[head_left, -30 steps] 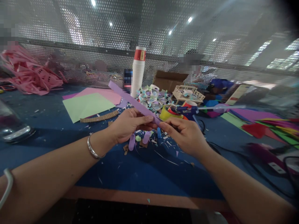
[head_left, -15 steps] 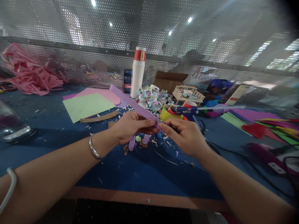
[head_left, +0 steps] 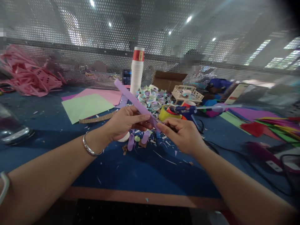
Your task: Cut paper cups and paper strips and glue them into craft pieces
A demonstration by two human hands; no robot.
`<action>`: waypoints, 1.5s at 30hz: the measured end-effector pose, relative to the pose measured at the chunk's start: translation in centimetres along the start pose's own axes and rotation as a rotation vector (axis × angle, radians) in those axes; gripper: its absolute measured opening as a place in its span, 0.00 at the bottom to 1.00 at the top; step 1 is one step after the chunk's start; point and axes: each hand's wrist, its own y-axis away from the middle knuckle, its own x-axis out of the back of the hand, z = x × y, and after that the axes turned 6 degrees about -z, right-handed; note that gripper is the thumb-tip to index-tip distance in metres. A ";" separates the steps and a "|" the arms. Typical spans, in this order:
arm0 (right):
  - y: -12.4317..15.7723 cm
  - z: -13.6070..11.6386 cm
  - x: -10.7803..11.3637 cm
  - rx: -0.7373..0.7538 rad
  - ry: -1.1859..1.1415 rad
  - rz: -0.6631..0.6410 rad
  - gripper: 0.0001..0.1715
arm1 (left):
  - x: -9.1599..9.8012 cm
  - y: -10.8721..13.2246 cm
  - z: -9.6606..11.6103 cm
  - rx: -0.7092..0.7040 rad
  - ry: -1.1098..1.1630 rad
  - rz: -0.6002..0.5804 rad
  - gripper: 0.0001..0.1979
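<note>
My left hand (head_left: 124, 122) pinches the near end of a long purple paper strip (head_left: 131, 97) that slants up and away to the left. My right hand (head_left: 184, 134) is closed just to the right of it, fingertips meeting the strip's end; what else it grips is hidden, though a thin metal tip shows near its fingers. Both hands hover above a blue table (head_left: 131, 168) littered with paper scraps and short purple curls (head_left: 131, 142).
Green and pink paper sheets (head_left: 87, 104) lie at left, with a corrugated card strip (head_left: 98, 118). A stack of white cups (head_left: 137, 72), decorated paper rings (head_left: 152, 100), yellow tape (head_left: 167, 113), coloured sheets (head_left: 264, 120) and black cables (head_left: 234, 156) stand behind and right.
The strip's far end has tilted a little higher and both hands have shifted slightly left and up. The grip on the strip is unchanged.
</note>
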 end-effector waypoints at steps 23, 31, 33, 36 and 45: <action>0.2 -0.1 0.1 -0.016 0.015 0.002 0.25 | -0.2 -0.2 -1.0 0.085 0.057 -0.016 0.08; 0.1 -0.1 0.2 -0.023 0.030 -0.006 0.23 | -0.6 -0.2 -1.3 0.120 0.085 -0.061 0.09; 0.1 -0.1 0.2 -0.015 0.033 -0.007 0.23 | -0.5 -0.3 -1.4 0.118 0.086 -0.074 0.09; 0.1 -0.1 0.2 -0.010 0.037 -0.009 0.24 | -0.4 -0.2 -1.3 0.108 0.069 -0.094 0.09; 0.2 0.1 0.3 0.008 0.023 -0.007 0.24 | -0.1 0.1 -0.1 0.068 -0.028 0.013 0.09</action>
